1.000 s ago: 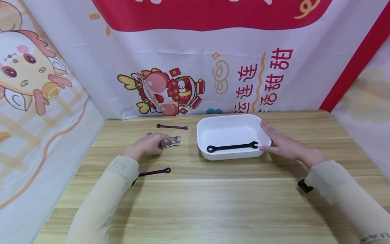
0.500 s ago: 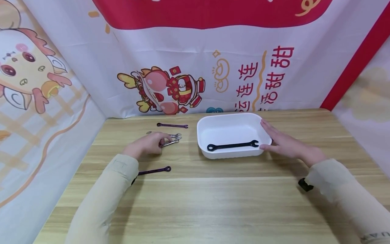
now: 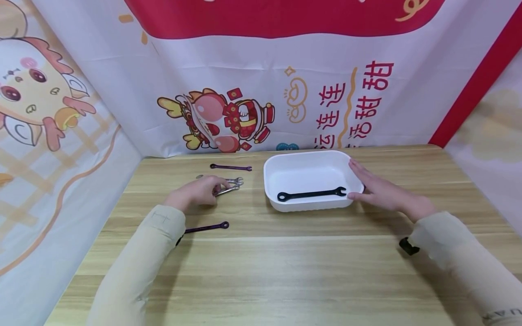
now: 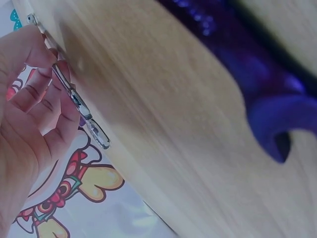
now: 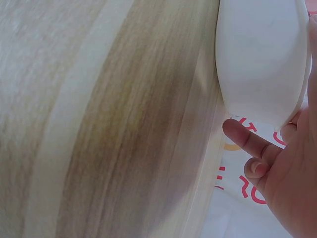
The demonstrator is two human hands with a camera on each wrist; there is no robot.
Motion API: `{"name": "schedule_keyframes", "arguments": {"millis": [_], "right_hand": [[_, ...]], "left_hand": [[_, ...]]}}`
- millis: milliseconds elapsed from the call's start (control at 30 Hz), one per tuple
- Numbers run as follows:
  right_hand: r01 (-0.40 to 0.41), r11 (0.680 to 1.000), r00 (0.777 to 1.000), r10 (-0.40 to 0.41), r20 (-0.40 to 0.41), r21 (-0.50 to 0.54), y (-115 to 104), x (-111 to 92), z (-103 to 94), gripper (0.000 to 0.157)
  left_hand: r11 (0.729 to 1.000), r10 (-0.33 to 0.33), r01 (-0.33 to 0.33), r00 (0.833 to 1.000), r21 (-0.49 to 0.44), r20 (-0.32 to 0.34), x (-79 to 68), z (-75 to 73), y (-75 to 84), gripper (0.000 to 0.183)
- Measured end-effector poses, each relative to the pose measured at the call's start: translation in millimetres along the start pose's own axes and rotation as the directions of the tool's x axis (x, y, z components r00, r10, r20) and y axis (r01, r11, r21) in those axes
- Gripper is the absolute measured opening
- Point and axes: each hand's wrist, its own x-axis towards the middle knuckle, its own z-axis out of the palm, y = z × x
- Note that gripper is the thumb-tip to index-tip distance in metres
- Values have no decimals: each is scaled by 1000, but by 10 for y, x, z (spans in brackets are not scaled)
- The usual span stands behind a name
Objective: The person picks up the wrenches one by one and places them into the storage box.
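My left hand is at the left of the table, pinching a silver combination wrench between thumb and fingers. The left wrist view shows this wrench under the fingertips, close to the wood. A second silver wrench lies just behind it, its middle covered by the hand. My right hand rests against the right end of a white bin, fingers spread along the rim. Inside the bin lies a large black wrench along the front wall.
A purple wrench lies behind the left hand. Nearer me is another purple wrench, partly hidden by the left sleeve; it looms large in the left wrist view. Printed cloth hangs along the back edge of the wooden table.
The front silver wrench has tilted slightly in the left fingers, its far end shifting up a little. The right hand and bin keep their places.
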Motion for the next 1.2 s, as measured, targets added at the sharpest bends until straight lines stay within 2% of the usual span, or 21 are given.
{"name": "schedule_keyframes", "arguments": {"millis": [133,333,600,800,1200], "right_hand": [[-13,1000,1000,13,7,0,-6,1,-1,100],[-10,1000,1000,10,5,2,-15,-2,0,100],[25,1000,1000,-25,-13,-10,-5,-2,10,96],[16,1000,1000,-17,-5,-6,-6,-5,8,98],[5,1000,1000,-5,-1,-9,-13,-7,2,98]], "left_hand": [[999,-45,45,999,-13,4,-16,-14,11,59],[996,-68,68,998,-50,11,-20,-22,2,60],[998,-48,49,998,-41,26,-40,-53,-11,65],[997,-58,60,998,-54,32,-63,-54,-11,65],[998,-35,35,999,-54,8,-125,-100,-5,69]]}}
